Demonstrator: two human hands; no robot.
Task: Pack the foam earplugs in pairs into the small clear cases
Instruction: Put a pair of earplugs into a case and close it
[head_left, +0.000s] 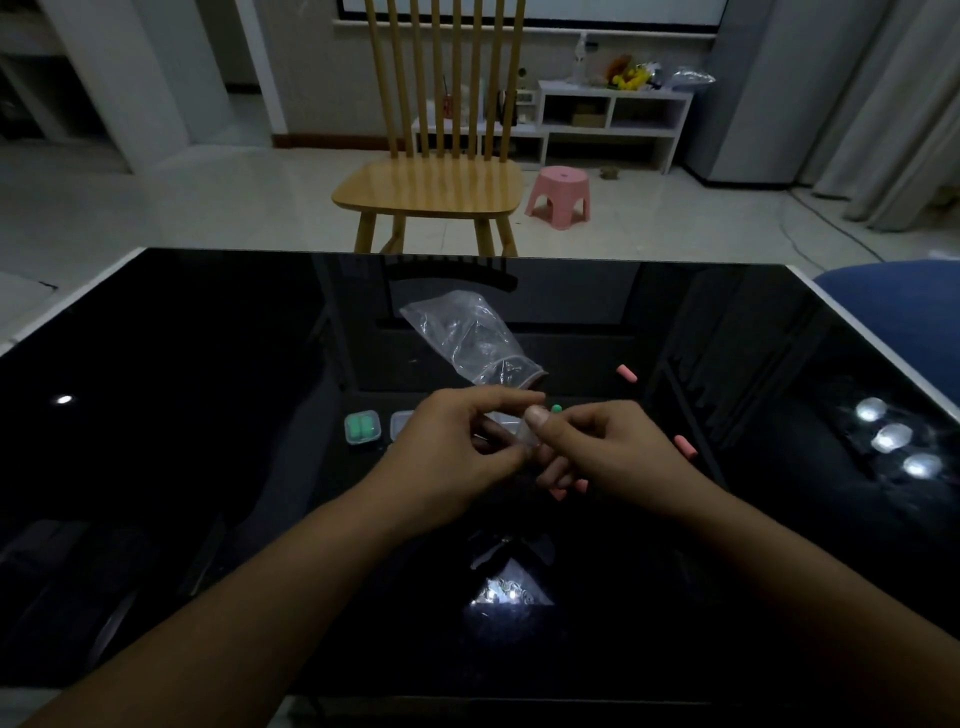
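Packing looks roughly a third done, judging by what lies on the desk.

Far left: one small clear case sits closed with a green pair inside, both plugs upright in the view, long axes running away from the person, side by side. Counts as finished.

Just right of it: a second case, mostly hidden behind the left hand. Can't tell whether it's loaded.

Centre: left hand is curled round a third clear case, pinching it between thumb and fingers, held just off the desk. Lid state unclear at this light level. Behind the hands, an emptied-looking clear plastic bag lies slack, mouth toward the person.

Right hand meets the left at the case, thumb up against it, fingers curled. A green earplug pokes out just past its fingertips, long axis roughly left-right, rounded tip pointing right and slightly away. Whether the hand pinches that plug or it merely sits behind the fingers, I can't say for sure; a pinch looks likelier.

Loose pink plugs remaining: two under the right hand, one just right of that wrist lying diagonally, one further back, also diagonal, tip toward far left.

So left to do: finish the green pair, then two pink pairs.
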